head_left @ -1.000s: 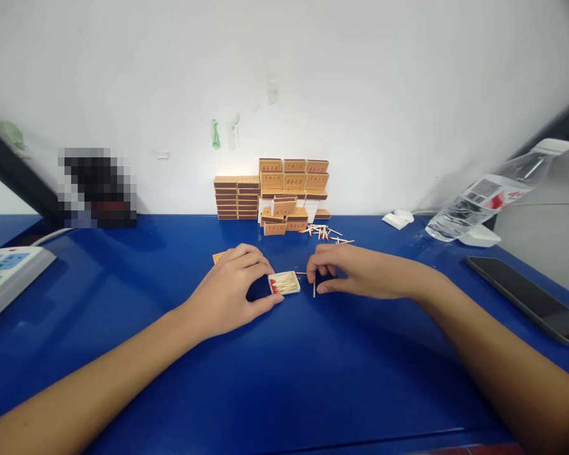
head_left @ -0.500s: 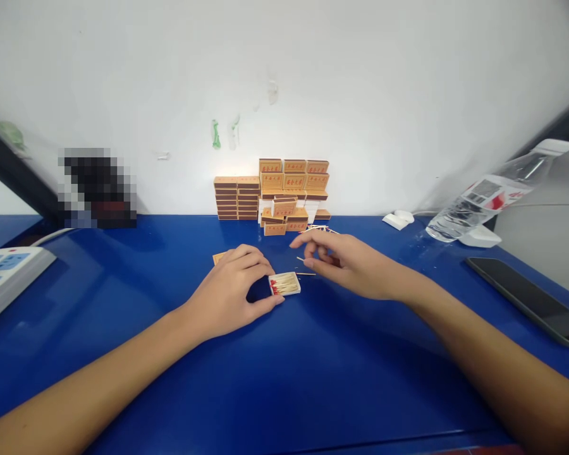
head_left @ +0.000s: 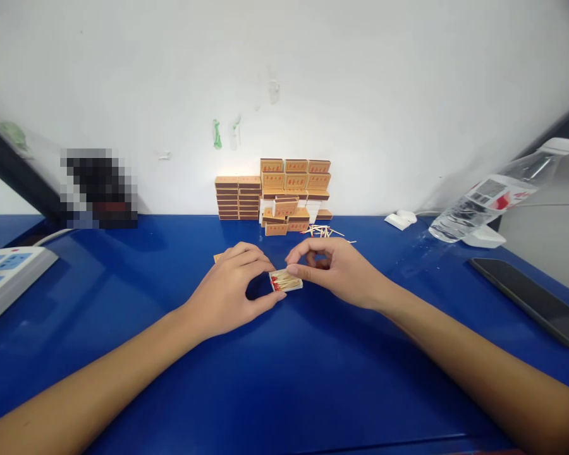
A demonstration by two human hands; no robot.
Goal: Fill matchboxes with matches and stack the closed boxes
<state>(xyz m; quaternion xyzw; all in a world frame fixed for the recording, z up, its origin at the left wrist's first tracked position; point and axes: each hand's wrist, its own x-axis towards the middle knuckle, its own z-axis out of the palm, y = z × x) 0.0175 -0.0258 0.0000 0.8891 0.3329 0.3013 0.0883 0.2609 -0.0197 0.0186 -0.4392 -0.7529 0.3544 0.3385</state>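
A white matchbox tray [head_left: 294,285] holds several red-headed matches and lies on the blue table. My left hand [head_left: 234,281] is closed around its left end, the thumb at the near side and the fingers at the far side. My right hand [head_left: 334,268] has thumb and index fingertips drawn together over the tray's far right part; anything between them is hidden. A yellow matchbox piece [head_left: 217,257] shows partly behind my left hand. Past my right hand lies a loose pile of matches [head_left: 323,231].
Stacked matchboxes [head_left: 296,181] stand against the white wall, with a neat second stack [head_left: 238,198] to their left. A power strip [head_left: 16,278] lies at the left. On the right are a tilted water bottle [head_left: 483,196], a phone [head_left: 531,300] and white plastic pieces [head_left: 401,219].
My right hand has moved left and slightly down, bringing its fingertips over the tray. The match at its thumb no longer shows. My left hand keeps its hold.
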